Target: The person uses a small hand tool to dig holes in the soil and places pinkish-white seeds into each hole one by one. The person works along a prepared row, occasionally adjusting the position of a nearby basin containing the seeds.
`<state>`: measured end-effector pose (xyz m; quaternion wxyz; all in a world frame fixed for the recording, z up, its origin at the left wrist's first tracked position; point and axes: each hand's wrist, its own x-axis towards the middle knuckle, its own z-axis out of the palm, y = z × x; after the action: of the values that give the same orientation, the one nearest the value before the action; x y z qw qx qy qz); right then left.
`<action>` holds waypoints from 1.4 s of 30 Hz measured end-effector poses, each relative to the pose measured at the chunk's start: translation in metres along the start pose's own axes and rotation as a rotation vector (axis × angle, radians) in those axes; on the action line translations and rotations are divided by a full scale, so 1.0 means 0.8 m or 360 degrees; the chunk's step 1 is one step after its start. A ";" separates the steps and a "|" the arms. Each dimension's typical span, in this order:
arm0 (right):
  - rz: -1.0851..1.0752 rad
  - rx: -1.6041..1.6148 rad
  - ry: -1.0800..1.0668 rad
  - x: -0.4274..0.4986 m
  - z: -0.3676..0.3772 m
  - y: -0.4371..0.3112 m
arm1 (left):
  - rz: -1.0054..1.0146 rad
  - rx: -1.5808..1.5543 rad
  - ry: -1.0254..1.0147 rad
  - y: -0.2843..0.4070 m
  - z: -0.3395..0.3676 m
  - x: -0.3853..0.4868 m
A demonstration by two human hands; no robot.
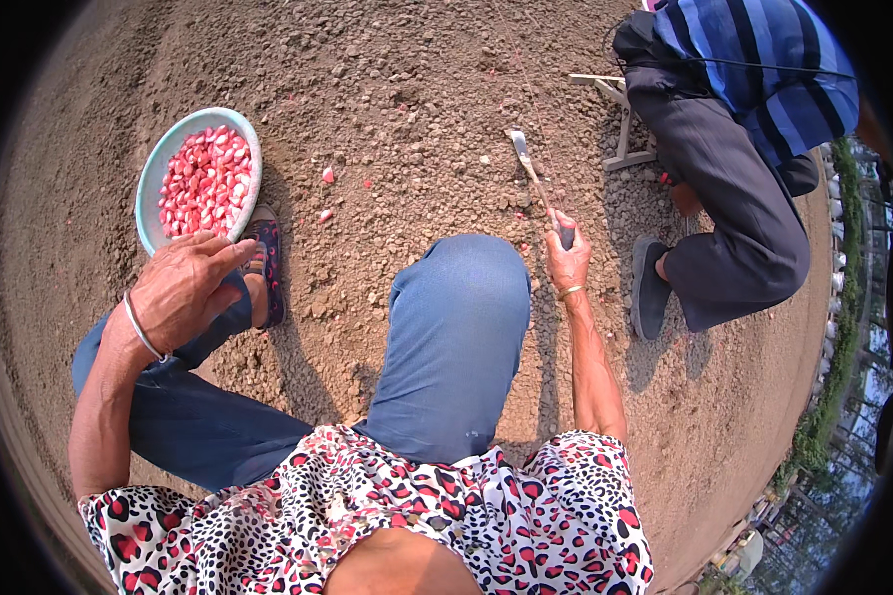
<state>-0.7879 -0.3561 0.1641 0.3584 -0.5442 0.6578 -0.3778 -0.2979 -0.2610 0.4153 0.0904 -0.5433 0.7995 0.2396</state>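
My right hand (568, 253) grips the dark handle of a small hand tool with a narrow metal blade (519, 143). Its blade points away from me, over the crumbly soil. My left hand (182, 282) is at the near rim of a pale turquoise basin (146, 195), its fingers overlapping that edge. Whether those fingers grip the rim or hold anything is unclear. Inside the basin lie many pink-and-white cloves (207, 178) that look like garlic. Two similar pieces, one clove (328, 175) and another clove (325, 216), rest on the soil between basin and tool.
A person in dark trousers (722, 178) sits close on my right, by a low wooden stool (625, 123). That person's dark shoe (649, 286) is near my right forearm. A thin string (517, 56) runs along the soil past the blade. My left shoe (266, 260) touches the basin's side.
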 end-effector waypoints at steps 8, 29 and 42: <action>0.0127 -0.0138 -0.0066 -0.153 -0.060 -0.003 | 0.0208 0.0138 0.0050 0.031 -0.014 -0.009; 0.0206 -0.0200 0.0116 -0.244 -0.112 -0.023 | 0.0316 0.0155 0.0083 0.046 -0.013 -0.010; 0.0062 -0.0062 0.0273 -0.240 -0.077 0.021 | 0.0284 0.0178 0.0111 0.046 -0.020 -0.002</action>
<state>-0.8209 -0.1578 0.1893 0.2976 -0.5038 0.7037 -0.4031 -0.3286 -0.2563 0.4402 0.0712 -0.4720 0.8595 0.1826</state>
